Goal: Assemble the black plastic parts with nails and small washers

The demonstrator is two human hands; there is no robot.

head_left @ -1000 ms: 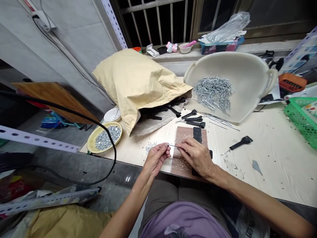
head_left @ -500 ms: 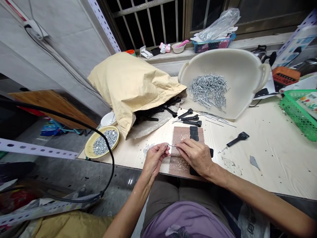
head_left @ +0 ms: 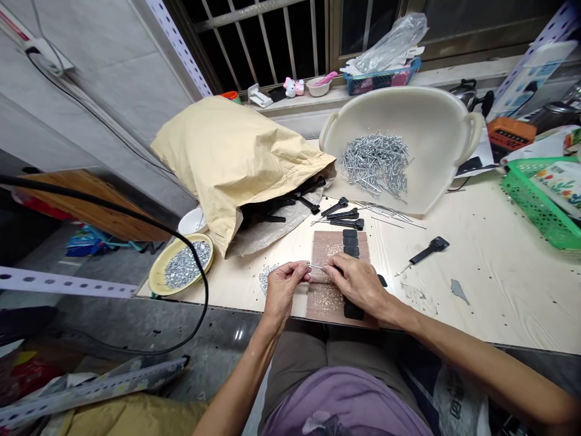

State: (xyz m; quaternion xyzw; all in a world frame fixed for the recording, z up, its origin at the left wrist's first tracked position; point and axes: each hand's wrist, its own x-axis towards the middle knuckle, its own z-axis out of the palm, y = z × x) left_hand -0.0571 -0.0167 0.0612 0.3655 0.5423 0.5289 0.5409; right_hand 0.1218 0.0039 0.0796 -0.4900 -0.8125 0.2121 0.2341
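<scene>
My right hand (head_left: 356,281) is closed around a black plastic handle (head_left: 382,280), whose wide end shows past my knuckles. A thin metal rod (head_left: 316,267) juts from it to the left. My left hand (head_left: 287,286) pinches the rod's tip between thumb and forefinger; any small piece there is hidden. Beneath my right hand lies a brown board (head_left: 329,303) with pale worn specks and several black pads (head_left: 350,241) along its right side. Near my left fingers is a small pile of tiny silver pieces (head_left: 267,277).
A yellow dish of small metal pieces (head_left: 157,272) stands at the left edge. Behind are a cream sack (head_left: 236,151) of black handles and a white basin (head_left: 436,151) of metal pins. Several handles with rods (head_left: 345,213) lie nearby, another handle (head_left: 426,251) at right, beside a green basket (head_left: 535,206).
The whole view has shifted slightly, with things appearing a little further left. Both hands keep their hold on the handle and rod, with little visible movement.
</scene>
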